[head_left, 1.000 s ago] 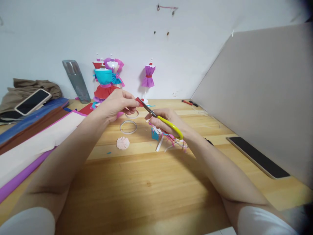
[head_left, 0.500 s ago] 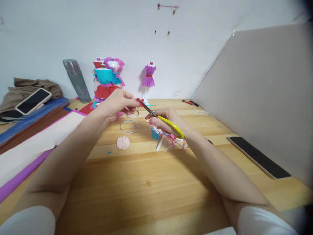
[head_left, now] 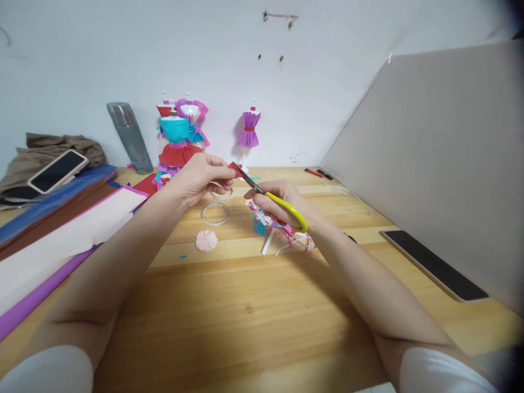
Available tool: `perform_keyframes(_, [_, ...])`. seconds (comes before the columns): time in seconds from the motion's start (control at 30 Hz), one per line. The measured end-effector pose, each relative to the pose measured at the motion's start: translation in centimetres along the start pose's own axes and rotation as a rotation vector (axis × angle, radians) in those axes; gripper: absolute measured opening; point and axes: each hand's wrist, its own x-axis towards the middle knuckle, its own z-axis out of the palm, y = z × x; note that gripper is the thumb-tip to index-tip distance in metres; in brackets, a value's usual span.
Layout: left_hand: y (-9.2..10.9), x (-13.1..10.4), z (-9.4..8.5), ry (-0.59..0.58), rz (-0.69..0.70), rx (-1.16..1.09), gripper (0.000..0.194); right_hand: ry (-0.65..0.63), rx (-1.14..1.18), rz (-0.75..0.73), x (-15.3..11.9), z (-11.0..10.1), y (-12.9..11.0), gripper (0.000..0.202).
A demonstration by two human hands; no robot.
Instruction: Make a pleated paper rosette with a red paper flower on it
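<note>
Start at near edge: white sleeves (head_left: 53,371), well short of all fingers. Proceed fwd over wood tabletop (head_left: 245,295). Locate flat dark-faced slab (head_left: 436,266) well R of R fingers; white sheet (head_left: 73,240) & purple roll (head_left: 45,292) well L of L fingers. Note teal scrap (head_left: 183,256) & pale pink pleated disc (head_left: 206,240), both nearer than L fingers & apart from them. Note heap of paper scraps (head_left: 259,224) just below R fingers, w/ blue, white & pink bits. Locate R hand (head_left: 286,199): clamped w/ thumb & fingers on yellow-handled scissors (head_left: 287,210), aimed w/ blades at L fingertips. Note tape ring (head_left: 216,223), flat, nearer than L fingers. Locate L hand (head_left: 207,177): pinched w/ thumb & fingers on small red piece (head_left: 234,168), held at fingertips above tabletop, overlapped by blade tips. Can't tell blade gap. Further back, note phone (head_left: 59,170) well L of L fingers, tilted bottle (head_left: 130,139) beyond them to L, dress-form cluster (head_left: 175,130) just beyond L hand, purple dress form (head_left: 249,128) beyond fingertips. End at white wall (head_left: 327,82).
</note>
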Motion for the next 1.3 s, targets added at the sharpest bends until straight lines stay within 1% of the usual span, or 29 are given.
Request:
perform_keyframes(0.2, [-1.0,0.2,0.5,0.009,0.029,-0.111,0.015,0.024,0.075,-0.034,0.1,0.1,0.5,0.048])
perform_keyframes(0.37, [-1.1,-0.2,1.0,0.02,0.046,-0.172,0.012,0.063,0.053,-0.033,0.0,0.0,0.4,0.048])
perform_keyframes(0.53, [-1.5,-0.1,1.6,0.078,0.043,-0.263,0.011,0.078,0.049,-0.026,0.0,-0.1,0.2,0.046])
perform_keyframes(0.67, [-1.9,-0.2,2.2,0.08,0.034,-0.329,0.013,0.088,0.057,-0.021,0.0,-0.1,0.3,0.046])
perform_keyframes(0.97, [-2.4,-0.5,3.0,0.109,0.078,-0.383,0.011,0.102,0.076,-0.007,0.0,0.0,0.2,0.044])
perform_keyframes(1.3, [-2.5,-0.4,3.3,0.129,0.082,-0.433,0.011,0.11,0.101,0.006,0.0,0.1,0.1,0.045])
